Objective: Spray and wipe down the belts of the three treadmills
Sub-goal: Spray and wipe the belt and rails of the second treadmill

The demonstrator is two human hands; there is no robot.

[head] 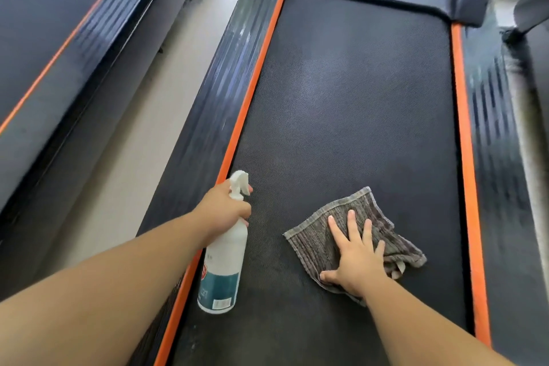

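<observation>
Our left hand (225, 211) grips the neck of the smooth white spray bottle (222, 264) at 7 o'clock over the belt's (356, 98) edge, nozzle pointing up the belt, ready, we judge, for another spray. Our right hand (356, 255) lies flat with fingers spread, pressing the ribbed grey cloth (312, 244) at 5 o'clock onto the finely textured black rubber. A second treadmill (44, 24) lies at 10 o'clock.

Forearms are bare, as are left hand (225, 210) and right hand (358, 261).

White spray bottle (224, 261), tilted, neck within left fingers (242, 211); grey ribbed cloth (315, 244) under right fingers (352, 224), on belt (356, 98).
</observation>
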